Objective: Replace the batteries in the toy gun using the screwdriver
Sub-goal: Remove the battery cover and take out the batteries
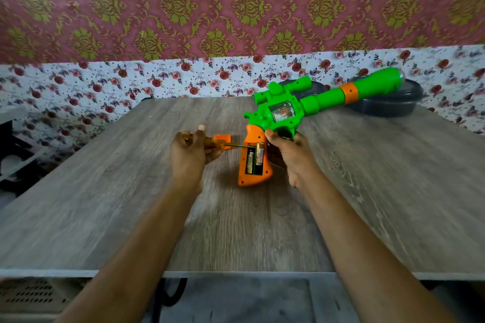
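The green and orange toy gun is held up over the table, barrel pointing up to the right. My right hand grips it by the orange handle near the trigger. The battery compartment in the handle stands uncovered with two batteries inside; the right one sticks up at its top end. My left hand grips a yellow-handled screwdriver, whose metal tip reaches the top of the compartment by the batteries. The orange battery cover lies on the table behind the screwdriver.
A dark round lidded container sits at the table's far right, behind the gun barrel. The wood-grain table meets a flowered wall at the back. Dark shelving stands at the left edge.
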A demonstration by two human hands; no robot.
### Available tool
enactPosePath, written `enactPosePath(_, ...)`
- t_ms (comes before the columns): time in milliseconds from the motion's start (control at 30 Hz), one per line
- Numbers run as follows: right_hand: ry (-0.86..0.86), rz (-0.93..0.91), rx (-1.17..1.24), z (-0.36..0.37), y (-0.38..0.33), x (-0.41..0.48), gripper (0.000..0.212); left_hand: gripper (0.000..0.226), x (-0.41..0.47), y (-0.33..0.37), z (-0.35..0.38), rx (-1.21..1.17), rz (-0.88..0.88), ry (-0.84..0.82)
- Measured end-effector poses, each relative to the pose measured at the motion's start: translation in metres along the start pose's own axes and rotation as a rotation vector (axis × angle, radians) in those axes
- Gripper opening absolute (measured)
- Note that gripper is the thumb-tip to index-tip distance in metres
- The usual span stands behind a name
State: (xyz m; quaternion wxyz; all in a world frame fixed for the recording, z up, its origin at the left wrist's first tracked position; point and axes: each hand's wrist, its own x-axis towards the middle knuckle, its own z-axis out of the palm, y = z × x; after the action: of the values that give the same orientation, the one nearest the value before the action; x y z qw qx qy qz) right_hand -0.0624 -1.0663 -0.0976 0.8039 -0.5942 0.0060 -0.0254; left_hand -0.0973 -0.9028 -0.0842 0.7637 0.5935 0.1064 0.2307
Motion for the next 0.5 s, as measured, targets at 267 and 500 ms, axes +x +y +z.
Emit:
enactPosePath(267,0.114,0.034,0.104,-0.002,-0.005,0.001,0.034,0.011,-0.005,0.015,-0.004,-0.150,0.359,0.149)
enactPosePath(500,0.051,-0.059,0.124,0.002,-0.008,-0.004,0.033,0.023,-0.028,0.013,0.002,0.490,0.722,-0.108)
